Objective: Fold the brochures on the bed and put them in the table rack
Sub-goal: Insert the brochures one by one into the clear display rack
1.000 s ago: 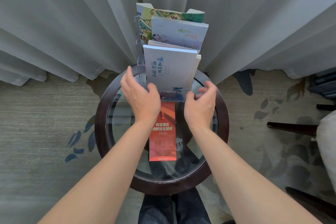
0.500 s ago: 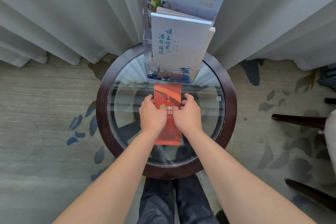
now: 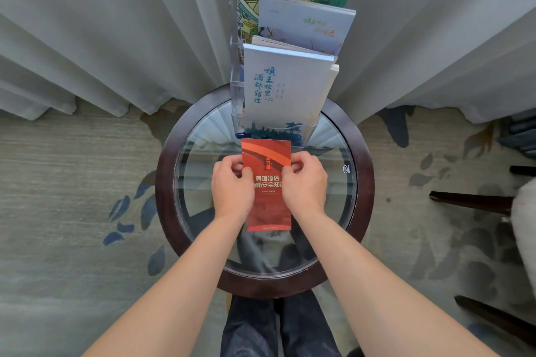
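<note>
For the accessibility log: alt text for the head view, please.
Both hands, left hand and right hand, pinch a red brochure by its side edges over a round glass table. Behind it, a clear rack holds pale booklets, before grey curtains.

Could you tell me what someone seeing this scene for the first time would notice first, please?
The eye lands on the bright red folded brochure at the centre of the round glass-topped table with a dark wooden rim, pinched at its sides by the left hand and the right hand. Just behind it, at the table's far edge before the pale grey curtains, stands the clear acrylic tiered rack filled with pale blue and green illustrated booklets.
</note>
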A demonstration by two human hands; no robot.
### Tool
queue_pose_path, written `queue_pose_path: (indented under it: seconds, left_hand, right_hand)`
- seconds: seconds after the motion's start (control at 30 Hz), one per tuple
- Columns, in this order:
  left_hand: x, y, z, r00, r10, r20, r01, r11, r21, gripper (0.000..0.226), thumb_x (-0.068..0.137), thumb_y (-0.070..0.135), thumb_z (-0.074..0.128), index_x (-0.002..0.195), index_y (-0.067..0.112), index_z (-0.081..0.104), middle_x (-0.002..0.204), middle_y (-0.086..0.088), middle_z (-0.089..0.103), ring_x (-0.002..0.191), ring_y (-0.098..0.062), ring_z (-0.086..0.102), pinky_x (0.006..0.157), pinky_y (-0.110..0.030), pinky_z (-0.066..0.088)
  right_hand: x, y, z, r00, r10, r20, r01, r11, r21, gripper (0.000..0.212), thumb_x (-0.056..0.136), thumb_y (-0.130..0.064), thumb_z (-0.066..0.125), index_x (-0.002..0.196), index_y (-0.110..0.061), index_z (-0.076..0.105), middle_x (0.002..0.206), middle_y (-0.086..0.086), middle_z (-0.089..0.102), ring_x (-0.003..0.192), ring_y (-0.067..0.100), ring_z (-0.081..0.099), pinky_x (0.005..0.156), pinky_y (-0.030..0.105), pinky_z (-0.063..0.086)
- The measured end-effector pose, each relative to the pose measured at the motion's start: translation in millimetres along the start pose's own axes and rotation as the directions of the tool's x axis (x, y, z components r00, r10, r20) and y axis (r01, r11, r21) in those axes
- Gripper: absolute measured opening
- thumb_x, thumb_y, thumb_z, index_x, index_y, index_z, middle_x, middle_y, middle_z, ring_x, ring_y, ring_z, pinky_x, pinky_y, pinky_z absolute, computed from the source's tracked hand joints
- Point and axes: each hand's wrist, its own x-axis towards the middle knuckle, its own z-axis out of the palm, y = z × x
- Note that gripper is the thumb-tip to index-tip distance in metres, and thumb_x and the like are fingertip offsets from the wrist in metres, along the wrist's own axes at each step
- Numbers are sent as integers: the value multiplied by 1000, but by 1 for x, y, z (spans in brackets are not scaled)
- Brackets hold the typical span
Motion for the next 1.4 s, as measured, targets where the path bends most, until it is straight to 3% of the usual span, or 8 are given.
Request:
queue_pose_path:
  seconds: [0.2,0.3,0.4,0.57,0.67,0.77,0.9,1.4]
  left_hand:
    - [12,65,-16,978,148,-144,-163,982,-93,17,90,13,57,85,29,59,89,7,65,86,-13,60,81,-27,45]
    - [17,105,-25,961,224,-162,-247,959,-142,14,89,12,56,86,25,61,88,7,66,82,-5,60,72,-15,42]
    - [21,139,-32,943,282,-178,-313,933,-180,11,91,13,55,88,21,63,93,2,67,84,-9,61,75,-21,48]
    - [23,176,-39,913,351,-209,-393,895,-213,10,94,16,55,91,22,63,97,1,67,86,-8,61,76,-19,50]
    - [24,183,-37,905,372,-207,-413,885,-213,11,94,17,55,89,26,61,97,2,66,86,-5,60,73,-13,47]
    - [28,177,-30,920,341,-192,-377,904,-200,11,94,16,55,90,24,61,98,1,66,88,-9,60,79,-25,51]
    - [32,156,-17,950,268,-163,-297,935,-192,10,92,16,56,90,23,63,98,0,66,88,-10,61,83,-35,53]
    - [37,121,0,977,168,-132,-195,951,-238,15,91,21,60,103,26,53,108,2,62,94,-4,60,90,-39,54]
  right_hand:
    - [4,-46,-29,963,-207,-176,223,971,80,12,90,-13,58,91,-20,69,89,-4,63,85,17,59,78,32,46]
    - [12,-75,-46,924,-259,-282,304,944,128,12,90,-11,59,89,-18,69,87,-4,60,80,15,57,71,25,41]
    - [19,-101,-63,884,-303,-355,374,915,149,11,91,-12,59,88,-19,68,88,-5,59,76,8,54,66,10,36]
    - [28,-127,-83,829,-371,-418,465,873,148,8,93,-14,60,90,-18,66,90,-5,60,77,8,56,68,9,40]
    - [34,-130,-88,827,-369,-424,462,876,139,7,94,-16,59,92,-17,66,91,-5,60,79,7,56,67,4,38]
    - [39,-121,-83,841,-363,-401,441,890,119,7,94,-16,59,92,-18,65,90,-5,60,78,7,56,67,5,38]
    - [42,-99,-70,880,-325,-347,382,918,107,7,93,-16,59,91,-20,64,91,-6,59,80,9,56,69,17,43]
    - [47,-73,-49,937,-182,-298,230,964,136,11,89,-21,58,96,-30,58,90,-15,61,79,6,59,75,37,55]
